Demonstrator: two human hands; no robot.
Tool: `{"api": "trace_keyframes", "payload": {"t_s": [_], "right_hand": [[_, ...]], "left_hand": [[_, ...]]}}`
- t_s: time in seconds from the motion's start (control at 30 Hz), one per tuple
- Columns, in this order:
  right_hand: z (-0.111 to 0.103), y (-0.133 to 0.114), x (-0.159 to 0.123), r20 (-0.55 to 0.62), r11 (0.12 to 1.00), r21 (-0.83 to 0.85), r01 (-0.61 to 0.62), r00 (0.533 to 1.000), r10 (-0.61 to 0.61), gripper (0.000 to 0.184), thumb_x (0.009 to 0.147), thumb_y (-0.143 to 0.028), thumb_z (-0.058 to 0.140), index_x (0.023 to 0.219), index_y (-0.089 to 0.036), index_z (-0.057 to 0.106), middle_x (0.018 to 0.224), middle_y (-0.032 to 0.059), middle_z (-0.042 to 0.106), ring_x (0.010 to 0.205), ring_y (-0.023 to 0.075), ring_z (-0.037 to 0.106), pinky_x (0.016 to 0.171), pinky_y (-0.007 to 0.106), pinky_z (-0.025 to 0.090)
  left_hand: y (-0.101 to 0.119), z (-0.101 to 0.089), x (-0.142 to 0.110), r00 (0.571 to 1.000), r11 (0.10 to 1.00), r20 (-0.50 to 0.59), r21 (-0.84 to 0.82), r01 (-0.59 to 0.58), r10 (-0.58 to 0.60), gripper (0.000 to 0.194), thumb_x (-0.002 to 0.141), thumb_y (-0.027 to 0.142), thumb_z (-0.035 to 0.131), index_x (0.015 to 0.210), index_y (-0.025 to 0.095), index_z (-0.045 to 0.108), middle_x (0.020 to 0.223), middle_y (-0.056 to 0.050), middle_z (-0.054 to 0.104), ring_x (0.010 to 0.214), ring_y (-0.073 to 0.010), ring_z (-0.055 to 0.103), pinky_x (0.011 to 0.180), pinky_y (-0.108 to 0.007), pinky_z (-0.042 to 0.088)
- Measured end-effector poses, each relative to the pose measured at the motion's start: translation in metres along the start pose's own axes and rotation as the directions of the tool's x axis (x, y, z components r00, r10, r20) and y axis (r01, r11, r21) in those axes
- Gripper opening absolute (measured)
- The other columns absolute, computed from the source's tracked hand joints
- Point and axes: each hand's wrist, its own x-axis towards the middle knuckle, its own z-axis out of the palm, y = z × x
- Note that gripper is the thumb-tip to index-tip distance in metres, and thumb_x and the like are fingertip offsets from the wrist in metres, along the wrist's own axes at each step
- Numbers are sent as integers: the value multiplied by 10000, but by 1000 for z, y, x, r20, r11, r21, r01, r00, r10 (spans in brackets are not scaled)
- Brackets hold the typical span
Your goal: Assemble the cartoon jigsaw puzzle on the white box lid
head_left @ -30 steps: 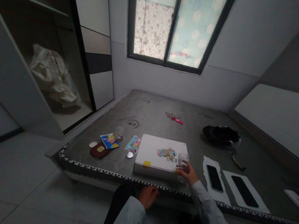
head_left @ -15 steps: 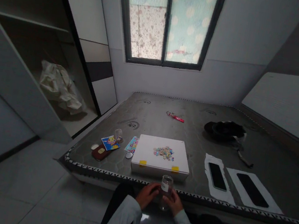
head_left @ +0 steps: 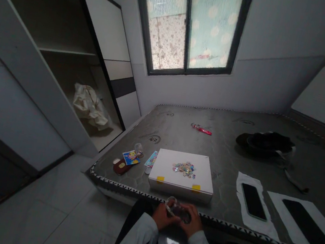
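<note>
A clear glass jar [head_left: 176,209] lies tilted on its side between my hands, its round mouth toward the left. My left hand [head_left: 163,216] is closed around the mouth end, and my right hand [head_left: 193,219] grips the base end. Just beyond them, a white box [head_left: 161,162] sits at the mattress edge with a small pile of colourful jigsaw pieces [head_left: 184,169] on top. Yellow tabs mark the box's front edge. A round silvery lid [head_left: 148,170] lies left of the box.
Left of the box lie a bright picture card [head_left: 131,157], a brown pouch [head_left: 120,167] and a small clear container [head_left: 139,149]. Two dark phones [head_left: 253,201] rest on white paper at right. A dark cap [head_left: 269,144] and a red-wrapped item [head_left: 202,130] lie farther back on the mattress [head_left: 175,136].
The jar has gone from upright to tilted sideways, its mouth now to the left, with both hands wrapped around it. The camera view has turned and tilted slightly.
</note>
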Motion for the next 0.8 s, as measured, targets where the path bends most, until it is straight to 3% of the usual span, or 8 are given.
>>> {"api": "trace_keyframes", "payload": {"t_s": [0.2,0.33,0.43,0.53,0.6,0.7,0.73,0.8], "right_hand": [[6,5,2,85,1000,3,3,996,-3,614,594,-408,788,1180,-256,685,1179,115,663,1103,314,644,984,443,514],[12,14,-1,190,993,-61,-100,976,110,774,456,-202,781,1220,-234,658,1217,111,676,1142,333,630,1013,470,489],[13,20,-7,214,985,-101,-139,964,158,621,451,-135,723,1068,-206,712,1099,102,718,1056,329,664,945,461,520],[13,22,-13,239,982,-118,-148,955,173,417,546,-176,683,959,-210,731,950,64,734,894,259,690,806,378,550],[13,20,-17,252,980,-125,-154,951,181,324,607,-208,653,920,-223,733,861,34,726,770,210,676,715,328,539],[13,16,-19,266,978,-132,-160,945,190,245,655,-231,618,873,-248,728,760,-5,706,655,171,635,655,298,515],[14,15,-19,271,978,-133,-160,943,191,231,663,-237,612,862,-255,727,738,-12,701,640,169,627,653,298,510],[16,14,-18,279,978,-133,-159,941,191,214,676,-254,603,849,-260,728,713,-14,696,637,174,625,653,301,504]], "left_hand": [[1,-5,-1,995,999,-94,43,32,-28,613,636,474,830,1154,183,680,1088,-109,730,1103,-294,638,1018,-409,499],[4,-14,-3,989,997,-141,68,46,-36,662,608,495,833,1172,189,672,1160,-131,712,1180,-328,607,1083,-455,454],[10,-33,-13,988,997,-157,79,9,4,621,627,509,807,1150,201,672,1166,-119,710,1168,-310,620,1076,-420,466],[10,-65,-33,966,984,-197,100,-149,166,569,680,507,751,1153,211,643,1156,-101,711,1096,-277,656,1016,-392,514],[4,-91,-44,900,982,-405,151,-111,163,520,703,478,715,1144,218,627,1155,-91,707,1111,-279,652,1027,-408,510],[-13,-132,-45,807,985,-586,168,31,75,503,795,417,627,1251,218,549,1225,-87,671,1170,-258,625,1031,-400,502],[-19,-145,-40,765,980,-643,169,101,32,512,815,379,620,1285,205,515,1268,-97,651,1183,-244,620,1009,-372,510],[-33,-168,-24,639,916,-763,183,358,-97,533,828,358,660,1309,214,481,1297,-78,643,1156,-202,636,937,-298,527]]}}
